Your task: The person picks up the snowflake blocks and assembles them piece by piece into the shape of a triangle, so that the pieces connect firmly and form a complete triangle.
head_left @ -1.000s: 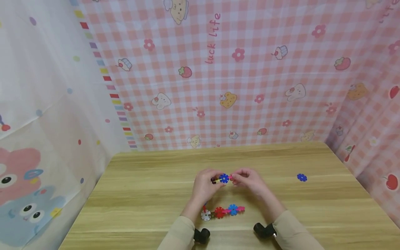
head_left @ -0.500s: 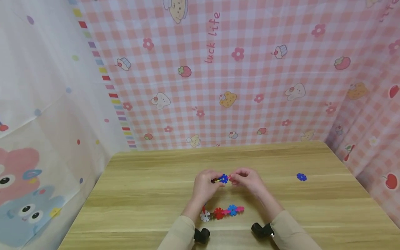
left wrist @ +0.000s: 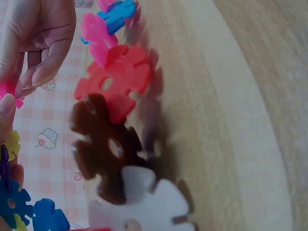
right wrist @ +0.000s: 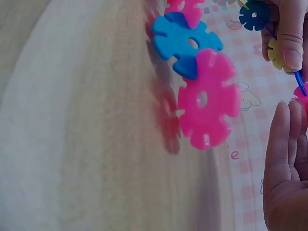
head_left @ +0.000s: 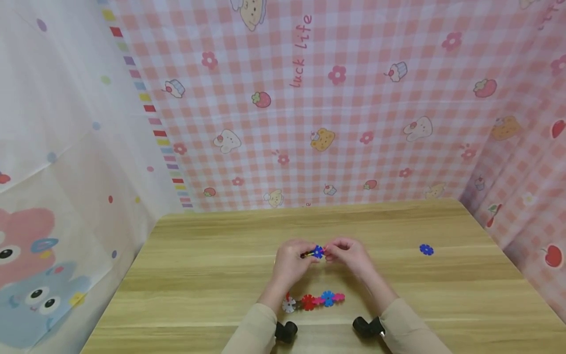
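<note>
My left hand [head_left: 290, 261] grips a chain of flower-shaped interlocking discs, with a yellow disc [right wrist: 275, 54] between its fingers in the right wrist view. A dark blue disc [head_left: 318, 252] sticks out of that hand on the right. My right hand [head_left: 352, 254] pinches a pink disc [left wrist: 7, 90] against the edge of the dark blue one; fingertips partly cover the joint. Below the hands lie linked discs: white [head_left: 289, 305], brown [left wrist: 103, 147], red [head_left: 308, 302], pink, light blue [head_left: 328, 298] and pink [right wrist: 209, 101]. Whether both lengths join is hidden by the left wrist.
A single loose blue disc [head_left: 426, 250] lies on the wooden table [head_left: 199, 280], off to the right. Black wrist-camera mounts [head_left: 286, 332] hang under both sleeves. Patterned cloth [head_left: 376, 162] rises behind the table and at both sides.
My right hand has edged left, bringing the pink disc closer to the dark blue one, which has turned slightly. The left hand has barely moved.
</note>
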A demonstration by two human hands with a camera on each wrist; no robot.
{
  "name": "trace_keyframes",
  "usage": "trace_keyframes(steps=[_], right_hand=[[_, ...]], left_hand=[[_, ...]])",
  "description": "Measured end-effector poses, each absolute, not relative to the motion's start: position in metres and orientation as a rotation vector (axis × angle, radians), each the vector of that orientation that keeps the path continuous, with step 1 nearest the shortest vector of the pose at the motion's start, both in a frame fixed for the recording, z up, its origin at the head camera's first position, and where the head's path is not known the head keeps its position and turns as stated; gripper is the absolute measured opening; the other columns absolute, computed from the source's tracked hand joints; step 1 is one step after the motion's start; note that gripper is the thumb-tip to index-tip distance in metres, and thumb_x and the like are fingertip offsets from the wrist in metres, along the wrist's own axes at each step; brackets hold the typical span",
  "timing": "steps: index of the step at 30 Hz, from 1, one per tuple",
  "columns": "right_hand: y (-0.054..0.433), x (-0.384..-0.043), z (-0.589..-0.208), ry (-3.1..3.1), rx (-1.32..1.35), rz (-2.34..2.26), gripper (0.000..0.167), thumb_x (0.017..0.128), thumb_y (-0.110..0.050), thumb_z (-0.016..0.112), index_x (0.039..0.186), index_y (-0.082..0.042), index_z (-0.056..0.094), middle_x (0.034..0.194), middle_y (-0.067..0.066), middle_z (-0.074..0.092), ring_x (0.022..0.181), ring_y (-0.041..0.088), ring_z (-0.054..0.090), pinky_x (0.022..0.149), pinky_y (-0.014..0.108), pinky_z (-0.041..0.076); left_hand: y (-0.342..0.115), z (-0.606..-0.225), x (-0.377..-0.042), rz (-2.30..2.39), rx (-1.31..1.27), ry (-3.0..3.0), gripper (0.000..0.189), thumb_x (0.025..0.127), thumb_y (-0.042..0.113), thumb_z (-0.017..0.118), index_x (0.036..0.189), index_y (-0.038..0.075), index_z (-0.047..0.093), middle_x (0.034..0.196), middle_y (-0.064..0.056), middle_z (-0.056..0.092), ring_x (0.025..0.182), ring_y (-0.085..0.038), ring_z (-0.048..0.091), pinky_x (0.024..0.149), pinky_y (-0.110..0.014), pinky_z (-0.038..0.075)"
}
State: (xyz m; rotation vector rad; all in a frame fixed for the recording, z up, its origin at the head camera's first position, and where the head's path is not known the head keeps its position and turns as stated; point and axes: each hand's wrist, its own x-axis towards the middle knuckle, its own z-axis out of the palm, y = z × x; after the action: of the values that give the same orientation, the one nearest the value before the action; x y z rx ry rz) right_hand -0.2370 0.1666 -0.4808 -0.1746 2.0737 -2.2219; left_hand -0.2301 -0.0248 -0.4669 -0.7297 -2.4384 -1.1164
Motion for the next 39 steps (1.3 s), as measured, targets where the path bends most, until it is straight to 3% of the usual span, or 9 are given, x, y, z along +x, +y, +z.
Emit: trace_keyframes(steps=[11,18,24,29,35,39], right_hand=[[0.174,-0.238,-0.484,2.086,-0.334,-2.186,0.027,0.098,-0.002,0.059,0.11,0.022,0.056,0.092,0.009,0.071,0.081,0.014,0.068,0.08,0.031,0.058],[0.175,-0.237,-0.484,2.062,-0.383,-2.193,0.029,0.098,-0.004,0.059,0.109,0.023,0.056,0.092,0.006,0.071,0.082,0.012,0.068,0.08,0.029,0.057],[0.184,-0.236,-0.486,2.133,-0.397,-2.159,0.034,0.1,-0.008,0.057,0.119,0.021,0.055,0.096,0.011,0.07,0.085,0.015,0.068,0.081,0.029,0.057],[0.211,-0.233,-0.487,2.202,-0.315,-2.131,0.037,0.101,-0.01,0.057,0.124,0.018,0.054,0.101,0.017,0.07,0.088,0.02,0.067,0.082,0.028,0.056],[0.258,-0.227,-0.49,2.331,-0.265,-2.091,0.037,0.101,-0.009,0.056,0.124,0.02,0.052,0.097,0.004,0.071,0.086,0.012,0.066,0.08,0.025,0.055],[0.293,-0.22,-0.488,2.49,-0.243,-1.994,0.039,0.102,-0.013,0.056,0.124,0.018,0.054,0.1,0.006,0.072,0.087,0.008,0.065,0.08,0.024,0.055]], left_hand=[[-0.024,-0.463,-0.231,-1.068,-0.677,-2.515,0.029,0.075,0.015,0.086,0.102,0.006,0.077,0.098,-0.005,0.073,0.093,-0.021,0.067,0.088,-0.036,0.053],[-0.022,-0.458,-0.231,-1.053,-0.688,-2.554,0.029,0.081,0.019,0.084,0.106,0.008,0.076,0.101,-0.002,0.074,0.096,-0.019,0.066,0.088,-0.036,0.052],[-0.021,-0.455,-0.233,-1.056,-0.693,-2.558,0.023,0.081,0.018,0.083,0.103,0.011,0.078,0.097,0.0,0.073,0.087,-0.015,0.064,0.079,-0.03,0.053],[-0.025,-0.454,-0.234,-1.1,-0.665,-2.585,0.022,0.081,0.016,0.083,0.102,0.013,0.078,0.096,0.002,0.072,0.084,-0.012,0.062,0.075,-0.028,0.052],[-0.028,-0.454,-0.236,-1.139,-0.681,-2.582,0.021,0.081,0.016,0.083,0.1,0.012,0.078,0.094,0.001,0.071,0.082,-0.013,0.064,0.072,-0.025,0.052],[-0.03,-0.452,-0.237,-1.11,-0.697,-2.562,0.017,0.08,0.016,0.084,0.096,0.012,0.079,0.092,0.001,0.071,0.08,-0.012,0.064,0.071,-0.025,0.053]])
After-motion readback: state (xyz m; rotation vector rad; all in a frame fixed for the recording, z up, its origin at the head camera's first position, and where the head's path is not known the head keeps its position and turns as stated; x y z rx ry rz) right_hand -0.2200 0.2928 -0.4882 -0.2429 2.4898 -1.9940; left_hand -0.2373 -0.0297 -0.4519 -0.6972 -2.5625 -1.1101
